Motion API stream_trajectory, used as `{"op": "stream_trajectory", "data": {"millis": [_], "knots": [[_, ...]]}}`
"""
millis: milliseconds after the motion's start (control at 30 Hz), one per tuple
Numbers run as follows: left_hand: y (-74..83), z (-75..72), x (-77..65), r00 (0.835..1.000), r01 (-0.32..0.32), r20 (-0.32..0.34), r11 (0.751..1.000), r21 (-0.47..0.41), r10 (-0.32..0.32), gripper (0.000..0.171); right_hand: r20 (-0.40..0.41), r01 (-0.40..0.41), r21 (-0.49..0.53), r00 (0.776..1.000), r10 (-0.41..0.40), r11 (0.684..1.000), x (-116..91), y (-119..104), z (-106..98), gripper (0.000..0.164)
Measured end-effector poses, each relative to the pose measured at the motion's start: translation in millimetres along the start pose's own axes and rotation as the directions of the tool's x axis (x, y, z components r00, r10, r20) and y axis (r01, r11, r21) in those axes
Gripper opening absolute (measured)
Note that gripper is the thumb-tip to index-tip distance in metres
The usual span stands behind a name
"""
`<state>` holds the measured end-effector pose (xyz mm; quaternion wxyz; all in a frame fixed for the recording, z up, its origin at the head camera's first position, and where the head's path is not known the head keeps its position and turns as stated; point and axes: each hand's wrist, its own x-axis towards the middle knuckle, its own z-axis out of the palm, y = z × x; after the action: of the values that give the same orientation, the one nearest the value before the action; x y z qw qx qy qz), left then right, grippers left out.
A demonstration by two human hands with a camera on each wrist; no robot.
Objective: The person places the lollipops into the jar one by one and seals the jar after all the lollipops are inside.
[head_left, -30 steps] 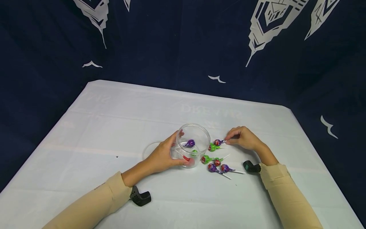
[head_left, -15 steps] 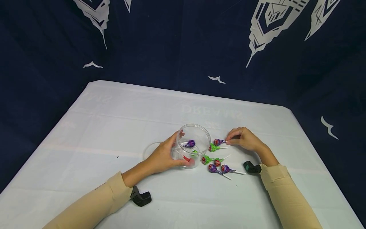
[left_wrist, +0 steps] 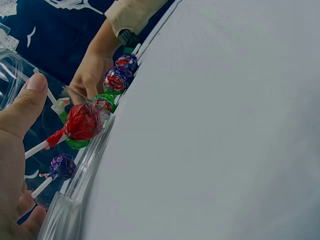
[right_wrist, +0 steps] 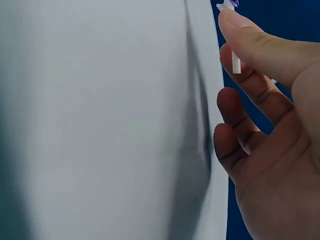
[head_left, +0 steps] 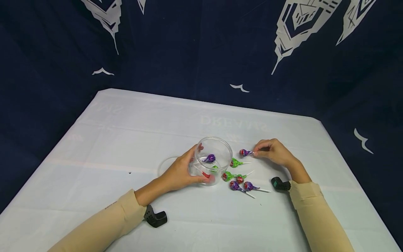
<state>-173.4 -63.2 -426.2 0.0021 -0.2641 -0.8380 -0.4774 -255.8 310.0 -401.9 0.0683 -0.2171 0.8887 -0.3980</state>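
My left hand [head_left: 177, 173] grips a clear plastic jar [head_left: 216, 168] from its left side, thumb in front. Inside the jar lie a purple lollipop [left_wrist: 62, 167], a red one [left_wrist: 84, 122] and a green one. My right hand [head_left: 273, 152] pinches the white stick of a purple lollipop [head_left: 244, 152] between thumb and forefinger; in the right wrist view the stick end [right_wrist: 236, 62] pokes out below the thumb. Just right of the jar, a green lollipop [head_left: 235, 162] lies nearest the held one. Several more green and purple lollipops [head_left: 234, 185] lie in front of it.
A white cloth covers the table [head_left: 94, 196]. A thin clear round lid or ring [head_left: 163, 164] lies behind my left wrist, partly hidden. Dark blue patterned cloth [head_left: 195, 52] hangs behind the table.
My right hand has shifted slightly right and back, drawing the purple lollipop away from the green one beside it. The left hand and jar have stayed in place.
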Motion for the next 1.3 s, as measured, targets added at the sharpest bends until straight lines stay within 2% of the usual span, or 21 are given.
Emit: {"op": "stream_trajectory", "data": {"millis": [267,667,833,1300], "knots": [[0.0,0.2,0.0,1.000,0.011,-0.001,1.000,0.003,-0.011,0.109,-0.096,-0.008,-0.042,0.995,0.004,0.999,-2,-3,-7,0.004],[0.1,0.0,0.2,1.000,-0.005,-0.002,1.000,-0.003,0.005,0.108,-0.163,-0.034,0.012,0.986,0.035,0.999,-7,-24,-9,0.019],[0.5,0.0,0.1,1.000,-0.016,-0.005,1.000,-0.001,0.016,0.108,-0.185,-0.038,0.000,0.982,0.037,0.999,-9,-34,-9,0.021],[2.0,-0.9,-0.4,1.000,0.019,0.003,1.000,-0.004,-0.019,0.109,-0.225,0.079,0.011,0.972,-0.075,0.997,-14,-67,-10,0.014]]}}
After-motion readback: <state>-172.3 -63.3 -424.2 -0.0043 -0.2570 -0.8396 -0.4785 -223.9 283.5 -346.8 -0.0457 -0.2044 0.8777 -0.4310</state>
